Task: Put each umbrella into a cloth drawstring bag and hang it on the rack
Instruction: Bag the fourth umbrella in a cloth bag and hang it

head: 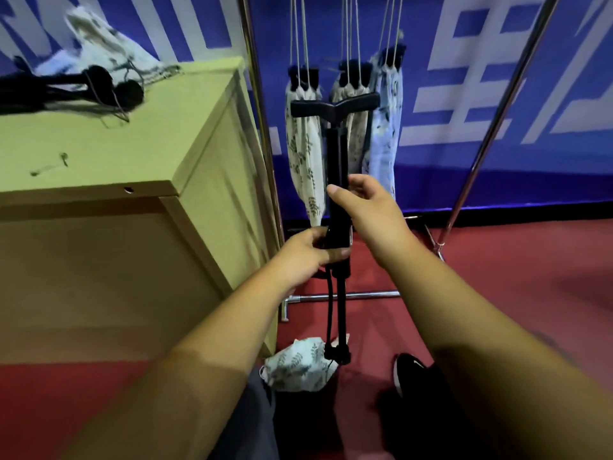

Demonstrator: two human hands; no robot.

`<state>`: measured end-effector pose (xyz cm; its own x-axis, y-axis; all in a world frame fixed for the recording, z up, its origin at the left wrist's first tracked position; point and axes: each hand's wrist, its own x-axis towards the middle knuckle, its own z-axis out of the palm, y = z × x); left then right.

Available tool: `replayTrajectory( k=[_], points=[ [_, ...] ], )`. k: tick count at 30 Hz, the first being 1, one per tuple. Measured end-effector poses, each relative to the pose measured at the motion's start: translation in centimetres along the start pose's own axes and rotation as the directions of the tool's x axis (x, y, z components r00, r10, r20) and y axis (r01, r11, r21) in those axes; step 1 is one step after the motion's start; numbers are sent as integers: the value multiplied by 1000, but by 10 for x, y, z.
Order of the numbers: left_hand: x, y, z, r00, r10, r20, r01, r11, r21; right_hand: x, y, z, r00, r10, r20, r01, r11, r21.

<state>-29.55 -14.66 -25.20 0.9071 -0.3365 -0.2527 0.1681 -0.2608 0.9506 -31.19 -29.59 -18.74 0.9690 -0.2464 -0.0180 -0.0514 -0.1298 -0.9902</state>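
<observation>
You hold a black folded umbrella (pixel 337 167) upright in front of you, outside any bag. Your left hand (pixel 308 257) grips its lower part with the fingers curled round it. Your right hand (pixel 368 210) grips the shaft higher up, thumb in front. A black cord hangs from the umbrella's lower end.

Beyond it, three cloth bags hang by drawstrings from the rack (pixel 262 127). A leaf-print bag (pixel 305 154) is on the left, a second bag (pixel 356 141) in the middle and a pale blue bag (pixel 384 127) on the right. Each shows a dark umbrella end at its gathered mouth.

A loose leaf-print bag (pixel 298 366) sits low by the cabinet's near bottom corner; what it holds cannot be seen.

On the cabinet (pixel 99 154), at the far left edge of its top, lie black umbrellas (pixel 66 91) and another cloth bag (pixel 106 44). The cabinet's right edge stands just beside the rack's left pole. Red floor (pixel 514 277) spreads to your right.
</observation>
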Motion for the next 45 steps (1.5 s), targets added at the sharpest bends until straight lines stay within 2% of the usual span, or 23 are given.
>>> replayTrajectory(
  k=[4,8,17,23,31,35,39,45],
  points=[
    [8,-19,3,987,-108,117,84,978,191,12,27,9,996,87,-16,-88,994,-61],
    [20,-18,5,978,-174,111,138,952,274,29,24,16,988,142,-57,-144,989,-39],
    [39,-18,7,981,-192,-19,193,980,57,50,36,23,999,47,-19,-49,993,-108],
    [36,-3,7,978,-142,-150,121,983,-140,54,31,16,995,-45,-84,42,998,-40],
    [33,13,-3,973,-40,-229,3,987,-161,45,32,6,996,75,44,-75,997,9],
    [32,17,-9,967,12,-255,-44,991,-122,42,35,-2,976,132,171,-145,988,62],
    [27,21,-12,974,31,-225,-68,985,-156,46,48,-5,957,226,179,-221,974,-50],
    [22,28,-12,975,33,-218,-76,978,-193,36,56,-6,912,215,348,-224,974,-15]
  ],
)
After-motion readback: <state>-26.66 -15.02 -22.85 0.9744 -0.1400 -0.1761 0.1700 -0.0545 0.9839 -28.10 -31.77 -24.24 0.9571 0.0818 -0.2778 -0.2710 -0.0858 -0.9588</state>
